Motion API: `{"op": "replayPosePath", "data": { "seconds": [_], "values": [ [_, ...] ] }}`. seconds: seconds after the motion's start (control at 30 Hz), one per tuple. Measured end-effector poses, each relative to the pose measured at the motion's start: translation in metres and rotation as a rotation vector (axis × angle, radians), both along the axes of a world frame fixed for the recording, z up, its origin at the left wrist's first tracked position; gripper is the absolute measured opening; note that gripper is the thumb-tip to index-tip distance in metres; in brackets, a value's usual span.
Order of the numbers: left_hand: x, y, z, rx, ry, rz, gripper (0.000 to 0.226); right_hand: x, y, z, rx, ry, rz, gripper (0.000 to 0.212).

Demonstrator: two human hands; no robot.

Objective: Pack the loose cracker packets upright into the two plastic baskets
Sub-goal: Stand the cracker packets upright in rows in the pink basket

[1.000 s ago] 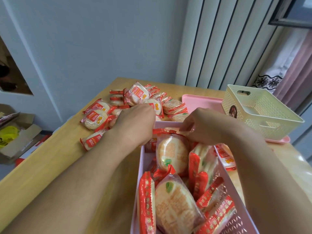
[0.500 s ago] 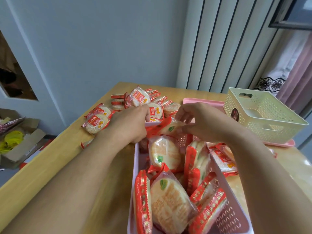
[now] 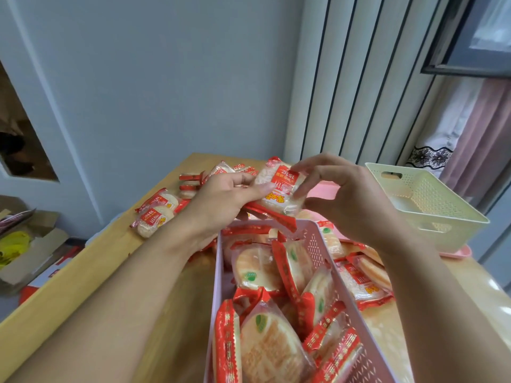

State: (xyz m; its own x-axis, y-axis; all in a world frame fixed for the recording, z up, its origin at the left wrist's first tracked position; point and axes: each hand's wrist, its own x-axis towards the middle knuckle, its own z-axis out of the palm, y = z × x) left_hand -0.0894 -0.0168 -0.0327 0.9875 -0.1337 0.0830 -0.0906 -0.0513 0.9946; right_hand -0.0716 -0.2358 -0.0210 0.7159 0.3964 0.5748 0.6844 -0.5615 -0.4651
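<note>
While both hands hold cracker packet (image 3: 280, 193) above far end of pink basket (image 3: 356, 308), left hand (image 3: 221, 201) grasps lower edge, right hand (image 3: 343, 197) pinches top corner. Turn packet on edge, slide into far gap, keep neighbours upright. Cream basket (image 3: 431, 205) unfilled.

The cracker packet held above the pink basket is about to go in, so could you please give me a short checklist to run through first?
1. Grip on the cracker packet: ok, the left hand and the right hand both pinch it.
2. Packet upright: not ok, it lies tilted.
3. Packet over the pink basket: ok, above its far end.
4. Free slot at that end: cannot tell, packets and hands hide it.
5. Cream basket free as a fallback: ok, no packets show inside it.
</note>
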Motion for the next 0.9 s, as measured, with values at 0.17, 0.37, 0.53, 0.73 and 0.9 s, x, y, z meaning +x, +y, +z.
{"op": "replayPosePath", "data": {
  "seconds": [0.17,0.37,0.53,0.73,0.9],
  "values": [
    [0.006,0.0,-0.01,0.047,-0.046,0.014,0.02,-0.001,0.005,0.004,0.147,0.16,-0.041,0.021],
    [0.008,-0.005,-0.017,0.203,-0.263,0.102,0.029,-0.003,0.005,0.003,0.079,0.296,-0.038,0.07],
    [0.008,-0.003,-0.013,0.176,-0.363,0.201,0.045,-0.008,0.007,0.005,-0.07,0.239,-0.042,0.081],
    [0.005,-0.001,-0.012,0.432,-0.448,0.219,0.034,-0.007,0.011,0.004,-0.023,0.181,-0.065,0.029],
    [-0.001,0.014,-0.004,0.954,-0.253,0.181,0.034,-0.001,0.003,0.0,0.029,0.234,-0.079,0.066]
  ]
}}
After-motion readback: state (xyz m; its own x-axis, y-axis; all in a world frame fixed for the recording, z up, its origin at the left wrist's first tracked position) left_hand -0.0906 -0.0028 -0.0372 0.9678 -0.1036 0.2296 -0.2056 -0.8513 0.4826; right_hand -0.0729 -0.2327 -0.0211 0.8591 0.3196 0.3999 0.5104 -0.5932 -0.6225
